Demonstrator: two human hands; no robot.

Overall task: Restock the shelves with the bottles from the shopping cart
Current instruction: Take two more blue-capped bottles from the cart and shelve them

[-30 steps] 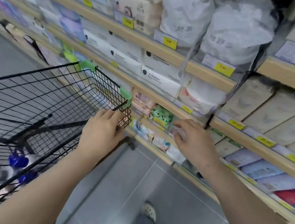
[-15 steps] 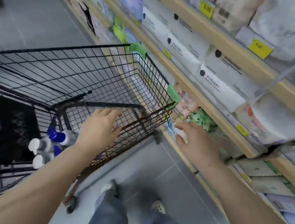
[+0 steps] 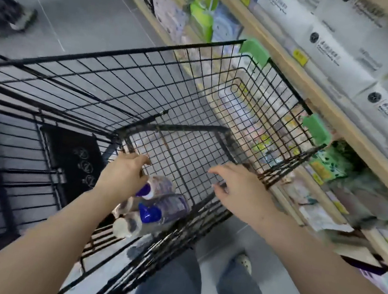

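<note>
— From where the head camera looks down, what's the person doing?

— Both arms are over the black wire shopping cart (image 3: 194, 93), which stands just beside the wooden shelves (image 3: 301, 77). The left hand (image 3: 123, 175) is down inside the basket, right above the bottles (image 3: 156, 203); its fingers curl downward, but I cannot tell whether they have hold of anything or merely touch the nearest bottle.

— And the other one?

— The right hand (image 3: 241, 191) hangs over the cart's near wall, fingers spread and relaxed, holding nothing.

— Where do the bottles lie?

— On their sides in the near corner of the basket floor, clustered together: two with blue caps, at least one with a white cap (image 3: 122, 227). The picture is blurred, so I would not swear to the count.

— So which step is this?

— I'd judge it the reach for a bottle; nothing is lifted yet.

— What does the next move call for?

— Closing round one bottle's body, lifting it clear of the wire rim, then turning right toward a shelf. Lying loose, the neighbours may roll when one is taken.
</note>
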